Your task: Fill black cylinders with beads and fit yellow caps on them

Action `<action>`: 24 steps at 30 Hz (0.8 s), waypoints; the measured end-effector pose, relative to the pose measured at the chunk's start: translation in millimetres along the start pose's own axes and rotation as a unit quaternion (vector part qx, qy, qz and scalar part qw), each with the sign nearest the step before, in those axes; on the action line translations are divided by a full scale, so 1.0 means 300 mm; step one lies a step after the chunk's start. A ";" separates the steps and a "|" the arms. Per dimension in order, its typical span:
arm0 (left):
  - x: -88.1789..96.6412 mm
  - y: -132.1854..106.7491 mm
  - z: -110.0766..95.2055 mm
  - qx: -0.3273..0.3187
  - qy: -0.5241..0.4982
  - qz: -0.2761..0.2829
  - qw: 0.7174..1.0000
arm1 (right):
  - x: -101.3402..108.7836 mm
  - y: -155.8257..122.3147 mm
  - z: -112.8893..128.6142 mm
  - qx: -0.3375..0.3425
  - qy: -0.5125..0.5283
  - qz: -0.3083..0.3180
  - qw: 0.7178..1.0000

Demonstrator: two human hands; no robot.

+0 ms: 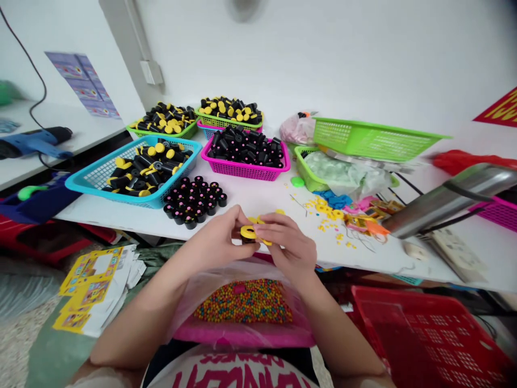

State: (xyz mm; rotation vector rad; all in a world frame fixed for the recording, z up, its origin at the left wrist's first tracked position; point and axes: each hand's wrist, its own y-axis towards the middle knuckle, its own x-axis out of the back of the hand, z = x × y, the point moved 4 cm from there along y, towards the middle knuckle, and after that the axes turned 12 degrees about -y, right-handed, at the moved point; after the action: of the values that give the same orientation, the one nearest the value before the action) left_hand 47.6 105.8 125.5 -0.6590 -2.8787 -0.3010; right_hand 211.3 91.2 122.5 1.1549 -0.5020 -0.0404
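Both of my hands meet above the table's front edge. My left hand (224, 234) is closed around a small black cylinder with a yellow ring-shaped cap (247, 232) on its top. My right hand (288, 245) has its fingers bent together at the right side of that cap, pinching a yellow piece that they partly cover. More yellow pieces (279, 212) show just behind my fingers. Under my wrists, a pink basket (242, 335) lined with clear plastic holds many small coloured beads (246, 302).
Black cylinders (194, 199) stand grouped left of my hands. Behind them are a blue basket (86, 180) and a magenta basket (246, 170) of black parts. Yellow bits (323, 207) lie scattered at right, near a metal tube (452, 199). A red crate (375, 307) sits low right.
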 end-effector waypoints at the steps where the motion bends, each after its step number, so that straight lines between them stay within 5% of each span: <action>1: -0.011 -0.011 0.012 -0.010 -0.028 0.008 1.000 | -0.006 -0.015 -0.001 0.016 -0.008 -0.010 1.000; 8: -0.066 -0.046 0.112 -0.124 -0.083 -0.020 0.989 | -0.002 -0.062 -0.008 0.038 -0.014 -0.039 0.998; 14: -0.098 -0.065 0.157 -0.080 -0.201 -0.048 0.975 | -0.024 -0.083 0.006 0.065 -0.030 -0.011 0.997; 21: -0.148 -0.059 0.208 -0.032 -0.431 -0.058 0.900 | -0.046 -0.134 -0.019 0.158 -0.109 0.037 0.981; 24: -0.166 -0.052 0.213 0.026 -0.476 -0.085 0.875 | -0.054 -0.145 -0.036 0.130 -0.076 0.041 0.988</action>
State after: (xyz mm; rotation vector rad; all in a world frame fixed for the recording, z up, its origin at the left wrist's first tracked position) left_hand 76.9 86.6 50.8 -0.6724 -3.8751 0.1462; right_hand 210.9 87.1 74.9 1.3921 -0.7060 0.0093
